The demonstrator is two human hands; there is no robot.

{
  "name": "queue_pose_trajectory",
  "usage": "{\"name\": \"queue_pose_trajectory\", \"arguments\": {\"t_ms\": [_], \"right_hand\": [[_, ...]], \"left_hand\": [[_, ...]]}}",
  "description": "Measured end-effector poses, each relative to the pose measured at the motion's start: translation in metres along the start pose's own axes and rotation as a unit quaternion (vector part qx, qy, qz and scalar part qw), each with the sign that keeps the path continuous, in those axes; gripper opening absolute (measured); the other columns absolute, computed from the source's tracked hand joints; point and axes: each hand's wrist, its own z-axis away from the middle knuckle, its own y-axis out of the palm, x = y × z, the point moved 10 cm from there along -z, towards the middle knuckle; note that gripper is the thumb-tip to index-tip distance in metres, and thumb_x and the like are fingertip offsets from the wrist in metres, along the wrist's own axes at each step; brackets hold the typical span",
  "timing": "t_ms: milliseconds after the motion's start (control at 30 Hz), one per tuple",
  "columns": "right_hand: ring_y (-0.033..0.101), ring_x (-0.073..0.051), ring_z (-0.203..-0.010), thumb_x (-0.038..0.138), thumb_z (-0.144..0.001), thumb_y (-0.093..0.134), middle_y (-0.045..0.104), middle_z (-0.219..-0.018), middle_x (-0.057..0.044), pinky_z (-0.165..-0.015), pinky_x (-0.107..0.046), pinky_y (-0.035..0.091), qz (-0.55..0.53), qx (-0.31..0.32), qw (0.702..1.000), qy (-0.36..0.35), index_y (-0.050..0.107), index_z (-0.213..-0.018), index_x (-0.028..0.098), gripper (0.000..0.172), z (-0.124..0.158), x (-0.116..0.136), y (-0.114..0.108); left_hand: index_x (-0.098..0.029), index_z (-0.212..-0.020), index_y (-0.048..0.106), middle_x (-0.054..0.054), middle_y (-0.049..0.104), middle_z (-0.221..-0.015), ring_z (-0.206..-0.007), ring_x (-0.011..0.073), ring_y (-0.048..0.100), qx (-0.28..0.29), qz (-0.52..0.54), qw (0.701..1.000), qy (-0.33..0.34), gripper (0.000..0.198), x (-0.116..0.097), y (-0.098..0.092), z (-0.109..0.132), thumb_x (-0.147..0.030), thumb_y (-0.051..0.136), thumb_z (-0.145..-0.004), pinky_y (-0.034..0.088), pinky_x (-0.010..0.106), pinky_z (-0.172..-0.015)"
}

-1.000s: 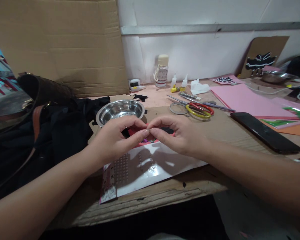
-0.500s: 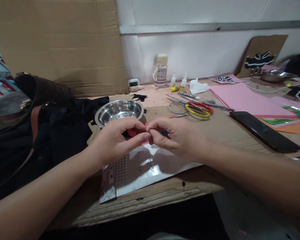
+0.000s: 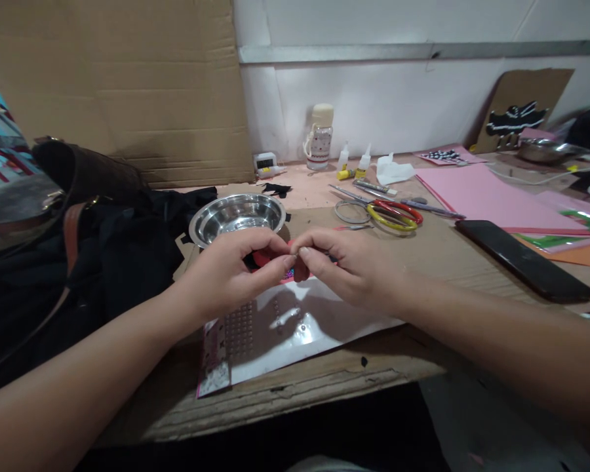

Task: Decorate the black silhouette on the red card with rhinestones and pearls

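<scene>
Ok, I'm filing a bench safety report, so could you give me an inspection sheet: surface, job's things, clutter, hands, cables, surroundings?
Surface: wooden table, front edge rough, partly covered by cardboard.
Job's things: bead sheet below the hands; red piece mostly hidden behind them.
Clutter: bowl, scissors, glue bottles, phone, pink paper.
Hands: left hand and right hand meet at the fingertips; anything pinched is too small to tell.
Cables: white cable behind the paper.
Surroundings: white wall behind; bag at left.

Bowl [image 3: 236, 213] blocks just beyond left hand [image 3: 236, 269]; scissors [image 3: 379, 205] beyond right hand [image 3: 347, 270]. Passable gap over surface [image 3: 450, 270] between scissors and phone [image 3: 524, 259].
</scene>
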Motion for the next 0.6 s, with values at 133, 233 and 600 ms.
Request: {"name": "queue_pose_trajectory", "arguments": {"t_ms": [133, 233, 600], "right_hand": [[0.067, -0.015, -0.082, 0.018, -0.100, 0.040, 0.073, -0.089, -0.005, -0.076, -0.029, 0.051, -0.074, 0.013, 0.997, 0.014, 0.066, -0.098, 0.015, 0.027, 0.000, -0.003, -0.001], [0.067, -0.016, -0.084, 0.027, -0.101, 0.049, 0.073, -0.090, -0.005, -0.077, -0.031, 0.052, -0.109, 0.005, 0.994, 0.031, 0.067, -0.102, 0.015, 0.022, -0.001, -0.008, 0.000], [0.066, -0.013, -0.074, 0.029, -0.096, 0.064, 0.071, -0.080, -0.002, -0.069, -0.028, 0.053, -0.200, -0.024, 0.971, 0.131, 0.069, -0.094, 0.015, 0.015, 0.000, -0.037, 0.015]], "left_hand": [[-0.019, -0.085, 0.073, -0.001, 0.074, -0.078, -0.071, 0.0132, 0.065, 0.011, 0.011, 1.000, -0.011, 0.017, 0.007, 0.000, -0.001, -0.029, 0.062, -0.093, 0.048, 0.024, -0.065], [-0.019, -0.089, 0.073, 0.000, 0.074, -0.081, -0.073, 0.0145, 0.066, -0.020, 0.014, 1.000, -0.019, 0.015, 0.010, -0.007, 0.000, -0.031, 0.064, -0.094, 0.049, 0.025, -0.066], [-0.020, -0.086, 0.069, 0.002, 0.074, -0.081, -0.077, 0.0172, 0.068, -0.099, -0.168, 0.976, 0.097, 0.007, -0.013, -0.014, 0.008, -0.025, 0.069, -0.091, 0.050, 0.030, -0.074]]}}
